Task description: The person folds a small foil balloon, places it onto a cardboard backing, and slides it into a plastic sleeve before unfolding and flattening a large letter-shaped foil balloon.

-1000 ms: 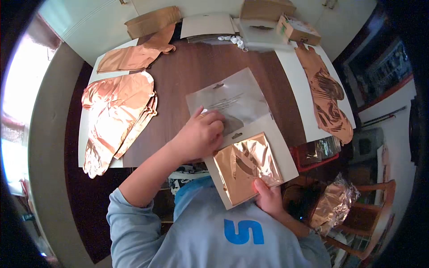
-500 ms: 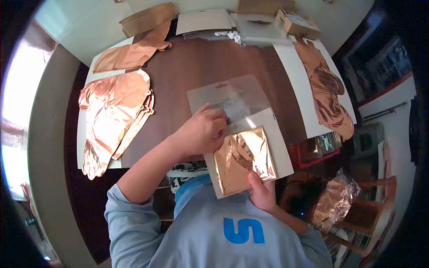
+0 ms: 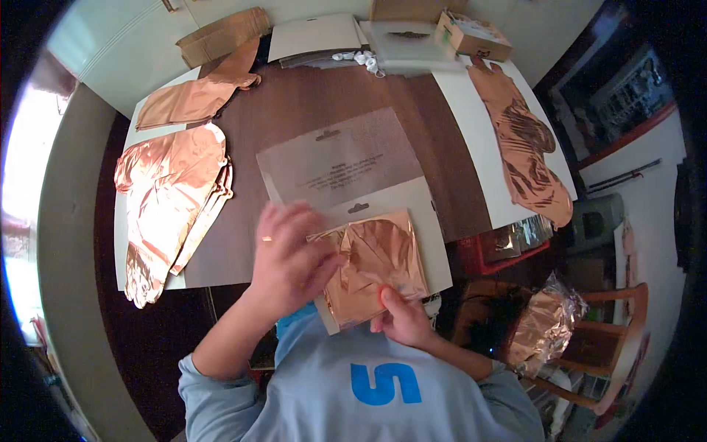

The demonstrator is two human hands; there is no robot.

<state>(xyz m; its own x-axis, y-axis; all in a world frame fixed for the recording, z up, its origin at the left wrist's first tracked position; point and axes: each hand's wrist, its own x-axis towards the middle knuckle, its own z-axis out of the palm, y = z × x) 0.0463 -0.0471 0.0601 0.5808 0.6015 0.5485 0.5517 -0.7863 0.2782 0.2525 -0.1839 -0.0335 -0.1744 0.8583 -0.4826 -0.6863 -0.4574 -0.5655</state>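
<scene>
A folded copper-coloured foil piece (image 3: pixel 375 258) lies on a white card (image 3: pixel 434 258), close to my body at the table's front edge. My right hand (image 3: pixel 401 315) grips the lower edge of the foil and card, thumb on top. At the left side of the foil is my left hand (image 3: pixel 291 254), blurred, with its fingers apart and nothing visible between them. Beyond the card, a clear plastic sleeve (image 3: pixel 342 158) with printed text and a hanging slot lies over the brown table (image 3: pixel 294 103).
Flat copper foil shapes lie at the left (image 3: pixel 173 184), back left (image 3: pixel 188 99) and right (image 3: pixel 519 140). A small cardboard box (image 3: pixel 475 37) and white ribbon rolls (image 3: pixel 361 59) are at the back. Crumpled foil in plastic (image 3: pixel 545 324) rests on a chair (image 3: pixel 626 331).
My left hand has come off the clear sleeve and moved down and left to the foil's side, its fingers now spread. The card and foil have shifted slightly left. The view has shifted too.
</scene>
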